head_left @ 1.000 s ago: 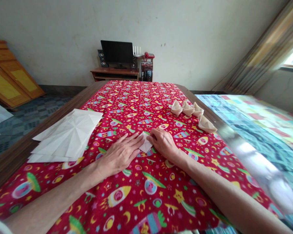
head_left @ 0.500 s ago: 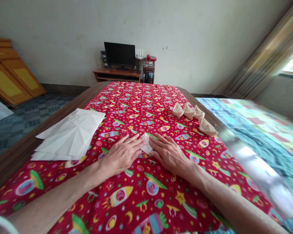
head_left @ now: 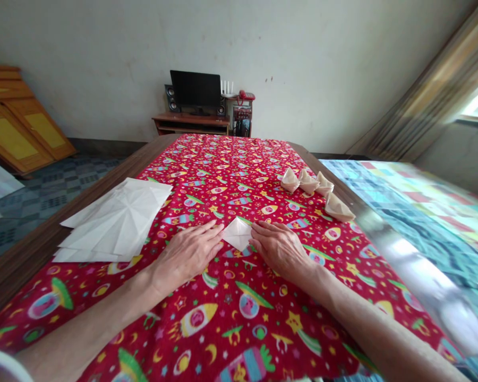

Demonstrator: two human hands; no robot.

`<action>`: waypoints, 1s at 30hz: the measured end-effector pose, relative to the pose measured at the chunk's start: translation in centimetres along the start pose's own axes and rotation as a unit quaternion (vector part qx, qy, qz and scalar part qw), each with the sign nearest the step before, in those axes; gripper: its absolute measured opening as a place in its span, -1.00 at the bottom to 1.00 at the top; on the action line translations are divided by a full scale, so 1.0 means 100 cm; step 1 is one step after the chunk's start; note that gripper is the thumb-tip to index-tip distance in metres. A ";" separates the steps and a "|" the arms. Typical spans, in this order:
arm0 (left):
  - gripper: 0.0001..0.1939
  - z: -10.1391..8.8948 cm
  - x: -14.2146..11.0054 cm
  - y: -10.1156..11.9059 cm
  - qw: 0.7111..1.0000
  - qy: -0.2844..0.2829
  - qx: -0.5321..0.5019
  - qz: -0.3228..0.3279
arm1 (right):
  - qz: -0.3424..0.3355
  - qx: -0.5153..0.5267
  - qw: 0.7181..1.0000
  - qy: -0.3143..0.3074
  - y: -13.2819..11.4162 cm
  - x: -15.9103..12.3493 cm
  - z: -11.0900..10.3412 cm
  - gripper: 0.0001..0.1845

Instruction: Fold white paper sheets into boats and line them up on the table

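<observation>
A small piece of white paper (head_left: 238, 234), folded into a diamond with crease lines, lies flat on the red patterned cloth (head_left: 231, 297). My left hand (head_left: 195, 245) rests palm down at its left corner, fingers stretched out. On the other side, my right hand (head_left: 278, 244) lies at the right corner, its fingers extended and the tips at the paper's edge. Neither hand grasps anything. Off to the left is a stack of creased white paper sheets (head_left: 121, 220). Several folded paper shapes (head_left: 339, 207), boat-like with pointed ends, stand at the right side of the cloth.
The cloth covers a dark wooden table (head_left: 32, 270). Beyond its far end stand a monitor (head_left: 196, 89) with speakers and a red telephone (head_left: 246, 95). A wooden cabinet (head_left: 22, 122) is at the left, and a bed with a blue cover (head_left: 366, 201) borders the right side.
Both hands have slid outward, away from each other. More of the folded diamond paper shows between them; the stack and the folded shapes stay in place.
</observation>
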State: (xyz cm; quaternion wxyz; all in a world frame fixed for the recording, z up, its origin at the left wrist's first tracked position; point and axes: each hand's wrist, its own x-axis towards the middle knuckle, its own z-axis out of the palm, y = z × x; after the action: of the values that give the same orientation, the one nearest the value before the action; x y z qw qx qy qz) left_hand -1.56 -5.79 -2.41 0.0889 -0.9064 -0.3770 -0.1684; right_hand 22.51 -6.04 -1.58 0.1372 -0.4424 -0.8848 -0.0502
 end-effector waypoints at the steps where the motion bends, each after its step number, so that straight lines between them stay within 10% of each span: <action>1: -0.68 0.002 0.000 -0.002 1.000 0.010 -0.011 0.001 | -0.001 -0.004 1.000 -0.001 -0.001 0.001 0.000 -0.65; 6: -0.71 0.006 0.009 -0.006 0.994 0.066 -0.068 -0.053 | -0.006 -0.013 1.000 -0.012 -0.005 0.008 0.000 -0.70; 17: -0.70 0.016 0.044 -0.001 0.968 0.001 -0.169 -0.187 | -0.004 -0.028 0.998 0.051 -0.018 0.017 0.001 -0.66; 25: -0.62 -0.008 0.046 0.012 0.915 0.048 -0.336 -0.216 | 0.049 0.072 0.992 0.088 -0.027 0.021 -0.001 -0.75; 30: -0.63 -0.003 0.040 0.019 0.903 0.151 -0.356 -0.184 | 0.231 0.398 0.873 0.164 -0.015 0.028 -0.003 -0.76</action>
State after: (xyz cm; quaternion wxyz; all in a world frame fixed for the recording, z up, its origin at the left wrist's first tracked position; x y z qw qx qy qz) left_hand 2.33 -4.56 -0.69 -0.2168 -0.7558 -0.4341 -0.4397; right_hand 19.75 -4.84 -0.44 0.4523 -0.5277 -0.6673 0.2676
